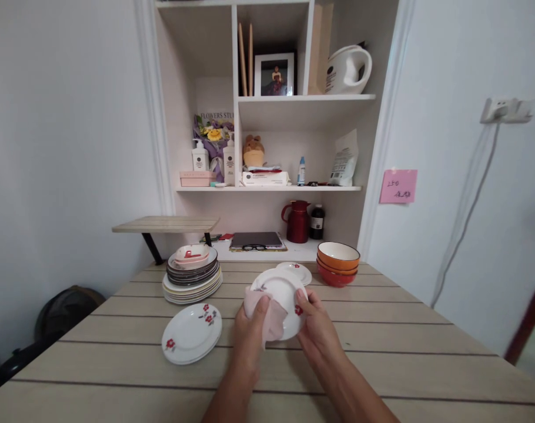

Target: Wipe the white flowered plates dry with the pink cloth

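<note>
Above the table, a white plate with red flowers is tilted up between my two hands. My right hand grips its right rim, thumb on the face and fingers behind. A pale pink cloth is pinched in my left hand and pressed over the plate's left edge; the fingers behind are hidden. Just beyond lies another flowered plate, partly covered by the held one. To the left, a short stack of flowered plates rests on the table.
At the back left stands a tall stack of plates topped by small pink dishes. Orange and red bowls are nested at the back right. A raised wooden shelf, a laptop and a red jug are farther back.
</note>
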